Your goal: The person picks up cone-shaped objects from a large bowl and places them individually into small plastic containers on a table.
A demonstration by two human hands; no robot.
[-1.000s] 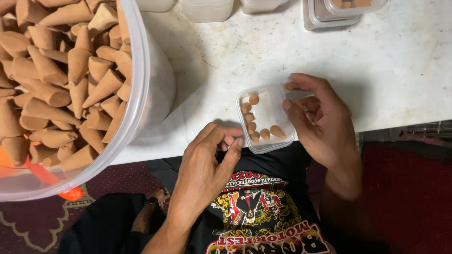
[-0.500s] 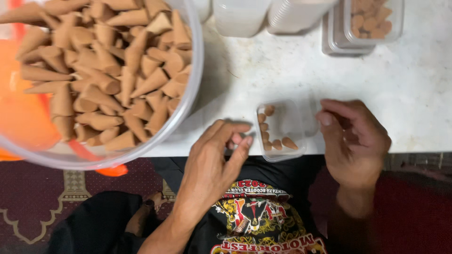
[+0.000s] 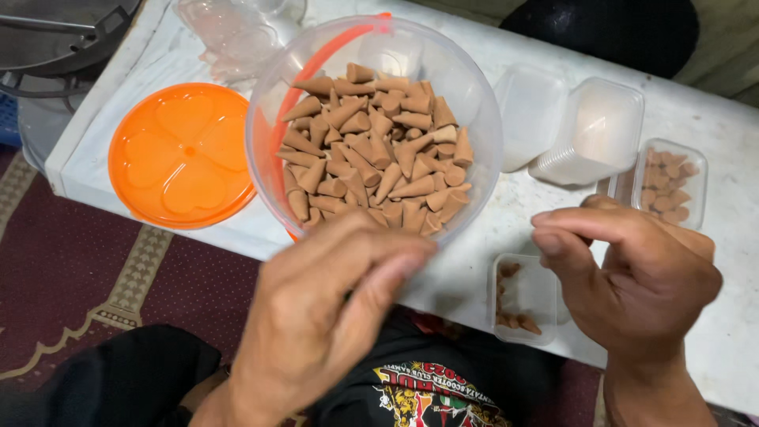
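Observation:
My left hand [image 3: 316, 316] is stretched out, blurred, with its fingertips at the near rim of a large clear plastic bowl [image 3: 269, 103] full of brown cone-shaped pieces [image 3: 371, 150]; I see nothing in it. My right hand [image 3: 632, 277] hovers with loosely curled fingers just right of a small clear tray [image 3: 545, 292]. That tray sits at the table's near edge and holds several cones along its left and near sides. Nothing shows in the right hand.
An orange round lid [image 3: 182, 154] lies left of the bowl on the white table [image 3: 727, 119]. Stacks of empty clear trays [image 3: 589, 130] stand behind the right hand, with a cone-filled tray [image 3: 668, 182] beside them. Dark red carpet [image 3: 95, 269] lies below the table edge.
The view has swung left and down, bringing the whole bowl and orange lid into sight. My left hand moved from the small tray toward the bowl. My right hand let go of the tray.

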